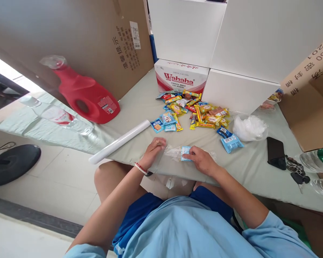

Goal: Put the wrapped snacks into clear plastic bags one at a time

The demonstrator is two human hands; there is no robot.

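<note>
My right hand [203, 161] pinches a small light blue snack packet [185, 154] at the table's front edge. Beneath and beside the packet lies a clear plastic bag [172, 152], partly hidden by that hand. Just left of the bag is my left hand [153, 150], its fingers loosely bent and slightly apart, with nothing visible in them. Farther back is a pile of wrapped snacks [196, 107] in yellow, red and blue. Several blue packets [168, 118] lie at its left, and another blue packet [232, 143] lies to the right.
A white roll [121, 141] lies left of my hands, near a red jug [88, 95] and a water bottle [59, 116]. Crumpled clear plastic [250, 127], a black phone [276, 152] and keys [298, 173] are rightward. White boxes [185, 32] and cardboard [97, 39] enclose the table.
</note>
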